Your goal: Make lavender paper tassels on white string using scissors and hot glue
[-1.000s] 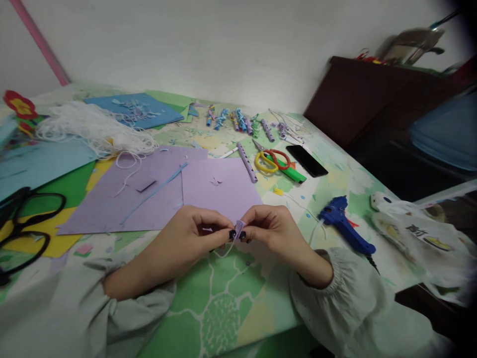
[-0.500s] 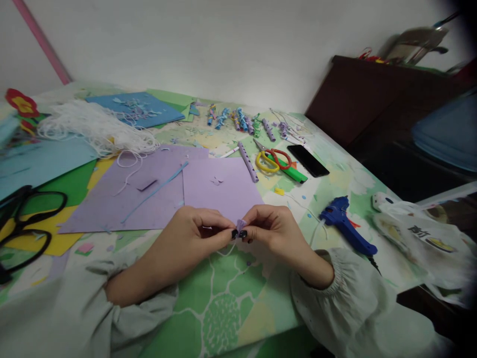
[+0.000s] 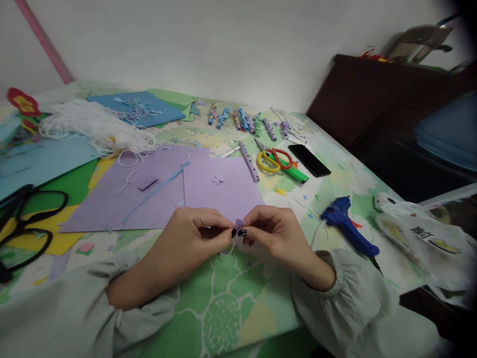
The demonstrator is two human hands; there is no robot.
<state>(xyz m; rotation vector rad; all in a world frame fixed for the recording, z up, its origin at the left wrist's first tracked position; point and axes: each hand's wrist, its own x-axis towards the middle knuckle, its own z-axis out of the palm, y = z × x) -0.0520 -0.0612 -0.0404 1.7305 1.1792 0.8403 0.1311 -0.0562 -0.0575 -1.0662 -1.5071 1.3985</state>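
A small purple paper flower [image 3: 239,223] is pinched between my two hands, near the front of the table. My left hand [image 3: 199,231] grips it from the left with thumb and forefinger. From the right, my right hand [image 3: 272,228] closes on it in the same way. A thin white cord [image 3: 232,247] hangs just below the fingertips. Behind the hands lies a light purple foam or paper sheet [image 3: 219,199] with a few small scraps on it. Beyond that sheet is a purple tube with dark dots [image 3: 249,161].
Scissors [image 3: 274,159] lie over a green cutter [image 3: 294,174], beside a black phone [image 3: 310,160]. A blue glue gun [image 3: 348,226] and a plastic bag [image 3: 428,243] are at right. White cord [image 3: 97,129], glasses [image 3: 37,223] and a blue sheet [image 3: 171,115] are at left; decorated tubes [image 3: 242,120] line the back.
Both hands stay together at nearly the same spot. The purple piece shows a little more, its top spread wider above my fingertips. The view has shifted very slightly.
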